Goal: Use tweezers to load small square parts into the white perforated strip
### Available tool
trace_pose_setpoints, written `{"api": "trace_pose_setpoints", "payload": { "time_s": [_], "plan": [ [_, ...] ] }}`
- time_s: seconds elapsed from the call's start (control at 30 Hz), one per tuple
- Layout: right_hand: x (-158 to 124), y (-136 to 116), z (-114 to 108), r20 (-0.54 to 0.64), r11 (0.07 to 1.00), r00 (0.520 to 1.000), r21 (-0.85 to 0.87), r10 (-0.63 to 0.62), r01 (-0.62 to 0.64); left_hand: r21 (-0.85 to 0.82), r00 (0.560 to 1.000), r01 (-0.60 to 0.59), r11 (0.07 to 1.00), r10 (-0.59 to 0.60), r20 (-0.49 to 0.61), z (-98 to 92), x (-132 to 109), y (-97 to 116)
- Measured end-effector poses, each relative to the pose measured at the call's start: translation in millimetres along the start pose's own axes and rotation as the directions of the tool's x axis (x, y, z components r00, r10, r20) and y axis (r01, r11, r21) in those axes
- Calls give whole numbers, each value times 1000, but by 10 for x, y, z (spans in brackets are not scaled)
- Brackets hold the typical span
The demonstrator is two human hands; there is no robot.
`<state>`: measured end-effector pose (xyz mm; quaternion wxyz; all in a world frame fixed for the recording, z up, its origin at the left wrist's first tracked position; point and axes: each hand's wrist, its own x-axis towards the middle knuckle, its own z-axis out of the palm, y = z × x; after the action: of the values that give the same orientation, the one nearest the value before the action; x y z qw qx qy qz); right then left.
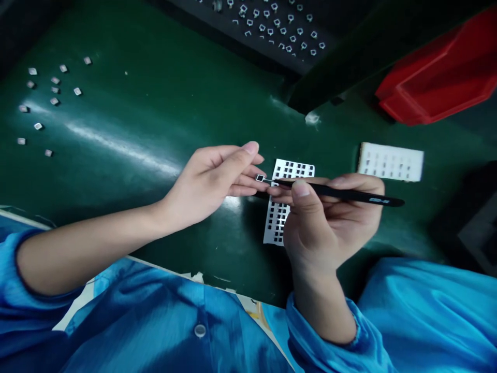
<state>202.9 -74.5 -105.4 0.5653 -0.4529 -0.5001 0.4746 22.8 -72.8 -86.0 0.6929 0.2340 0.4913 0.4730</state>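
Small square silvery parts (50, 88) lie scattered at far left on a glossy green bench mat (135, 103). Left hand (209, 181): fingers (248, 181) curled, together, holding nothing, tips just beside the work. Right hand (330, 217): fingers (310, 182) clamped on slim black tweezers (341, 191), whose tips pinch a tiny square frame part (260, 177) (dark centre, pale rim) at the edge of a white perforated plate (295, 168). Further right, a white rectangular foam block (390, 162); above it, a red plastic bin (438, 72).
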Motion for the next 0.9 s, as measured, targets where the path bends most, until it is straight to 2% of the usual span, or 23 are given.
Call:
{"api": "trace_pose_setpoints", "payload": {
  "time_s": [0.9],
  "plan": [
    [-21,6,2,15,998,998,9,-58,58,-18,1000,31,999,-31,-2,12,-16,18]
  ]
}}
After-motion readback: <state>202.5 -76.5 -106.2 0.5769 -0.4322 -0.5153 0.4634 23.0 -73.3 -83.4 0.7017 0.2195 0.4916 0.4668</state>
